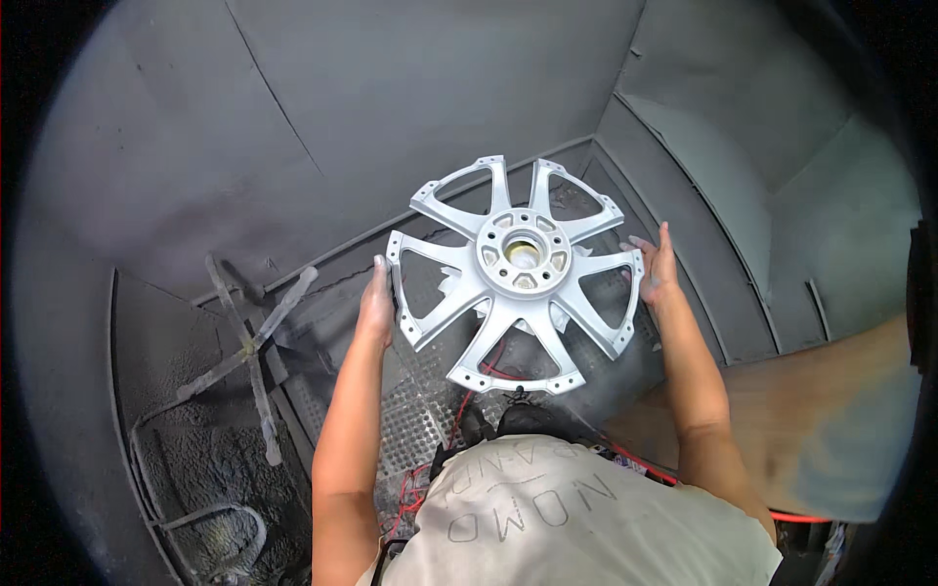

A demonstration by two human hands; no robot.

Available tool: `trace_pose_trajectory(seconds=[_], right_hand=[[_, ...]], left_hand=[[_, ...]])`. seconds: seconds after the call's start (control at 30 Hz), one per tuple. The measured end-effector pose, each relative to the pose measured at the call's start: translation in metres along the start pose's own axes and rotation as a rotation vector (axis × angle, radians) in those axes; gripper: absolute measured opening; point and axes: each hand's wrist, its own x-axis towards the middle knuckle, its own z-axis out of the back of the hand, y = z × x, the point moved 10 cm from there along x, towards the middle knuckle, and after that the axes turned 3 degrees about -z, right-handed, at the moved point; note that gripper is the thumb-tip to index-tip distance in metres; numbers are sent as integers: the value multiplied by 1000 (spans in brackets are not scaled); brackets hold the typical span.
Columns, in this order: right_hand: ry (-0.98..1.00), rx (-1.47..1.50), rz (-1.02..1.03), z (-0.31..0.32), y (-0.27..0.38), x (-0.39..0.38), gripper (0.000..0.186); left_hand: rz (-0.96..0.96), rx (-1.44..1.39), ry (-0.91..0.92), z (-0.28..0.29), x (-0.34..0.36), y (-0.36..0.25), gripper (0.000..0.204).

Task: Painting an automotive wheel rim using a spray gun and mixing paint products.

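Both hands are gripping a silver spoked wheel centre [518, 273] by its rim: left hand [376, 298] clamped at 9 o'clock, right hand [657, 266] at 3. Wheel's hanging mid-air w/ face up, slightly tilted, over grey perforated floor [415, 420]; cross-shaped stand [249, 347] sitting at 9 o'clock, nearer left hand.

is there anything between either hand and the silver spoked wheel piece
Nothing visible. The left hand presses flat against the left edge of the silver spoked wheel centre, and the right hand against its right edge, both bare and in direct contact.
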Motion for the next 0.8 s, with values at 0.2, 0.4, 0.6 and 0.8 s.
trace_pose_trajectory(seconds=[0.2,0.4,0.6,0.8], right_hand=[[199,21,-93,-24,10,35,123],[305,-97,-107,-38,15,34,125],[272,-145,-104,-41,20,25,126],[318,-169,-107,-48,21,21,125]], left_hand=[[77,6,-23,-9,13,-1,91],[133,-75,-85,-16,5,-12,92],[138,-159,-108,-20,5,-18,86],[133,-161,-79,-22,6,-19,88]])
